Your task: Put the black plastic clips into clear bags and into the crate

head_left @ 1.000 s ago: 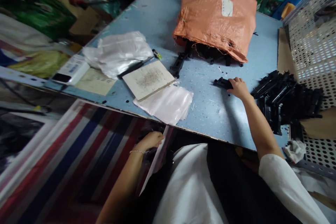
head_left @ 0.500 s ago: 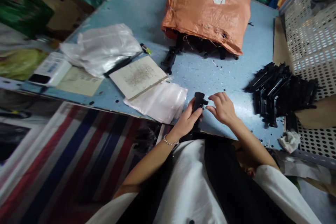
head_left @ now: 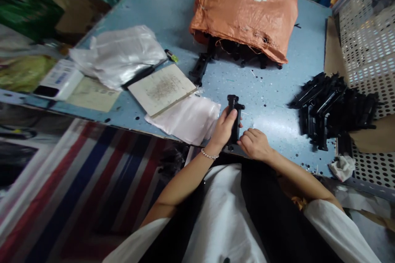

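Note:
My left hand [head_left: 224, 128] is wrapped round a long black plastic part [head_left: 235, 129], which stands roughly lengthwise away from me over the table edge. A short stub juts from the part's far right side. My right hand [head_left: 254, 144] is closed at the part's near right side, fingertips curled against or just beside it; whatever they pinch is hidden. A pile of similar black parts [head_left: 322, 107] lies to the right. Farther off, more black parts show at the mouth of an orange woven sack [head_left: 243, 6], and one [head_left: 200, 68] lies just outside it.
On the left of the blue table [head_left: 271, 90] lie clear plastic bags [head_left: 120, 55], a speckled pale board [head_left: 162, 89], a white sheet [head_left: 188, 119] and a white box [head_left: 60, 78]. A perforated white panel [head_left: 364, 45] borders the right side. A crumpled white wad [head_left: 342, 167] sits near the front edge.
The black part has moved away from me and shows more of its length. My right hand has dropped from the stub to the part's near end, its fingers now curled closed.

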{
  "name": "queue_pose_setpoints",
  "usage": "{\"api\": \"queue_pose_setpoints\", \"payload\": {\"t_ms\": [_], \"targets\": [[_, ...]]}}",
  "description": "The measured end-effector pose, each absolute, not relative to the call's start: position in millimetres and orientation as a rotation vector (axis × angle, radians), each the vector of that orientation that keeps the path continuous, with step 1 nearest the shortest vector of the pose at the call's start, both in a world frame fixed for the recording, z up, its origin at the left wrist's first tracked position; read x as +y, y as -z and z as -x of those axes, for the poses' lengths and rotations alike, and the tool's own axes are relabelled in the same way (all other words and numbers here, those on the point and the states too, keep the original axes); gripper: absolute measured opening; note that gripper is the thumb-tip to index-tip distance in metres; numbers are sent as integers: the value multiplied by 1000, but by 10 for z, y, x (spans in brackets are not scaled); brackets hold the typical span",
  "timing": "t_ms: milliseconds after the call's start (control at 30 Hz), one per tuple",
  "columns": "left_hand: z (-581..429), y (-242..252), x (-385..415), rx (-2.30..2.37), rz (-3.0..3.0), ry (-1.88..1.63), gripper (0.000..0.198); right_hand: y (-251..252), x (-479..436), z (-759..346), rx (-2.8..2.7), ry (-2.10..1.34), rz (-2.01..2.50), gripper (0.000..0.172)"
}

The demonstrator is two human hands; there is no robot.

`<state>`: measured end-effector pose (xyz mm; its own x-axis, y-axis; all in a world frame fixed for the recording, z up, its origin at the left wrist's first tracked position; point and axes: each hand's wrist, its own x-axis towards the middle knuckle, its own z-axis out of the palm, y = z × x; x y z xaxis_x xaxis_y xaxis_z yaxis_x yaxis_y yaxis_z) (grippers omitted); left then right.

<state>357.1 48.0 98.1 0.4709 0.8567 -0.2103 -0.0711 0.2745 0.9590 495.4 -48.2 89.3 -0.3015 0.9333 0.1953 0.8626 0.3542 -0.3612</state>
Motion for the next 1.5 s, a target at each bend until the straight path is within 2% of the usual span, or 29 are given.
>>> {"api": "queue_pose_setpoints", "payload": {"t_ms": [133,267,333,400,533,600,667,767,833,900,1100,1167,1267,1333,1400,1500], "targets": [[-3616,-978,383,845,-1289,-803,53,-954,-462,-5114,-2151,-340,1622,45],[-3558,-1011,362,809,-1415,-770,59,-1257,-213,-5396,-2078,-86,1718,40],[-3525,-1051,359,794,-1445,-725,60,-1365,-79,-5450,-2110,-76,1708,42],[-3507,-1082,347,796,-1485,-701,61,-1386,10,-5417,-2072,-275,1671,46],[-3497,-1071,349,832,-1641,-765,68,-1250,36,-5236,-1586,-981,1560,56],[-3488,-1054,384,833,-1638,-744,68,-1210,21,-5212,-1451,-1190,1558,59],[-3473,-1058,431,829,-1536,-651,65,-1247,20,-5275,-1583,-1078,1641,58],[-3464,-1115,475,811,-1354,-520,60,-1409,48,-5458,-2005,-530,1706,45],[-3475,-1168,463,769,-1275,-467,58,-1501,70,-5542,-2227,-358,1635,40],[-3494,-1208,425,749,-1256,-447,57,-1518,83,-5542,-2229,-460,1572,41],[-3497,-1147,395,863,-1429,-594,60,-1306,68,-5327,-1640,-998,1593,64],[-3475,-1125,426,859,-1386,-570,60,-1312,68,-5358,-1743,-939,1614,58],[-3458,-1160,442,832,-1295,-517,59,-1391,63,-5454,-2072,-540,1630,45],[-3468,-1203,430,807,-1259,-514,57,-1420,56,-5473,-2164,-409,1634,45],[-3495,-1209,424,804,-1245,-544,56,-1395,61,-5449,-2023,-509,1704,50],[-3588,-1063,445,843,-1230,-590,50,-1285,111,-5424,-1678,-918,1788,55]]}}
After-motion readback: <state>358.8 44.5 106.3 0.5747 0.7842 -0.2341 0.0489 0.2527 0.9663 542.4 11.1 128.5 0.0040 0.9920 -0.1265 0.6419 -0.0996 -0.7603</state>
